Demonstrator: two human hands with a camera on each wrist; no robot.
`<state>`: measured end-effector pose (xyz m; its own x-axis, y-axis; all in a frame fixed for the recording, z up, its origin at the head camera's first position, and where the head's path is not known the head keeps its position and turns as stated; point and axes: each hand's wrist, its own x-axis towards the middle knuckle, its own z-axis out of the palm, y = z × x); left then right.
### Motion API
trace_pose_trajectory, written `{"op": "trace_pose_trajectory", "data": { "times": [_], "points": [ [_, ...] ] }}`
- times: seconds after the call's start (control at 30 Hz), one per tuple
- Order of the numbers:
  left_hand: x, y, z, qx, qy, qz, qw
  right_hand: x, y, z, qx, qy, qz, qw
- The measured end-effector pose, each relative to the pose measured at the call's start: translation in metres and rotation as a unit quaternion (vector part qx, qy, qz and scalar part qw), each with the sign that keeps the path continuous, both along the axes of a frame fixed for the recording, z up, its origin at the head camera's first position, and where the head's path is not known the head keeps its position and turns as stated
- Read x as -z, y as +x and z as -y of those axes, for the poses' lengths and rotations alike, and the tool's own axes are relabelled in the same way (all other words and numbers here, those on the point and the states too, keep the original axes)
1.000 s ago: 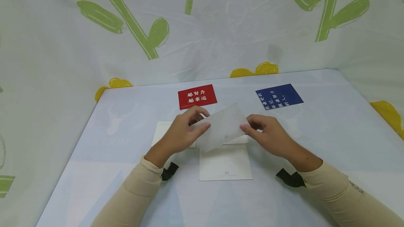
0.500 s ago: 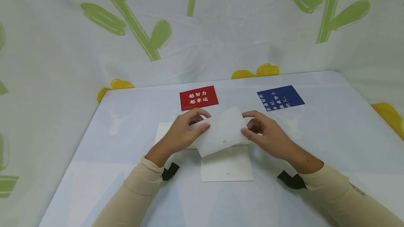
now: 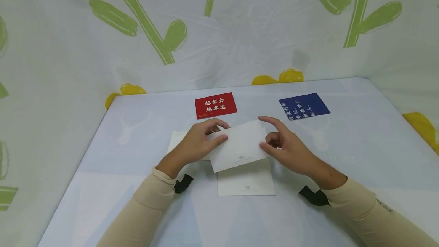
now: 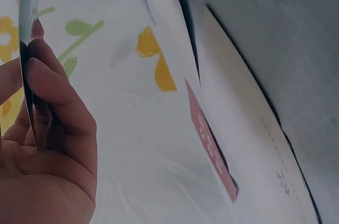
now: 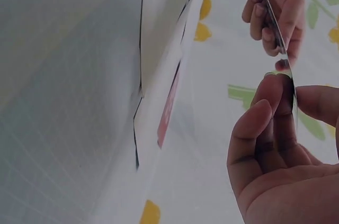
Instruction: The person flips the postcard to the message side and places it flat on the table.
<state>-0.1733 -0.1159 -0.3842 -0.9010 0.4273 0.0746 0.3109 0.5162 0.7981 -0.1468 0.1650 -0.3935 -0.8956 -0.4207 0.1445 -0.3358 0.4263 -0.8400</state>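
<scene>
A white card point(image 3: 241, 140) with a small grey print near its lower edge is held tilted above the table between both hands. My left hand point(image 3: 196, 142) pinches its left end, thumb on the near face and fingers behind. At the right end, my right hand point(image 3: 289, 148) pinches it with the thumb in front and curled fingers behind, the index finger raised. Both wrist views show the card edge-on, as a thin strip point(image 4: 25, 65) in the left one. Below it lies another white card point(image 3: 247, 184), and one more white card point(image 3: 175, 138) is partly hidden by my left hand.
Beyond the hands lie a red card point(image 3: 216, 105) with white characters and, to its right, a blue card point(image 3: 304, 106). The pale table point(image 3: 360, 140) ends at a white cloth point(image 3: 247, 45) printed with green leaves and yellow shapes.
The held card has turned from a thin, slanted look to facing the camera more fully, its lower edge coming nearer. My right index finger has lifted off the card's edge.
</scene>
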Motion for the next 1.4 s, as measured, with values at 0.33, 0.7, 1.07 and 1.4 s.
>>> {"op": "trace_pose_trajectory", "data": {
  "times": [0.33,0.7,1.07,1.4],
  "points": [
    [-0.002,-0.002,0.003,0.006,-0.023,0.007,0.9997,0.0,0.001,0.001,-0.009,0.017,0.002,0.9998],
    [-0.004,-0.004,0.005,0.01,-0.037,0.029,0.9988,0.0,0.0,0.003,-0.017,0.004,0.016,0.9997],
    [-0.003,-0.005,0.011,0.024,-0.051,0.029,0.998,0.003,0.001,0.003,-0.027,0.013,0.022,0.9993],
    [-0.007,0.0,0.018,0.023,-0.06,0.049,0.9967,0.005,0.004,0.008,-0.034,0.011,0.031,0.9989]
  ]
}}
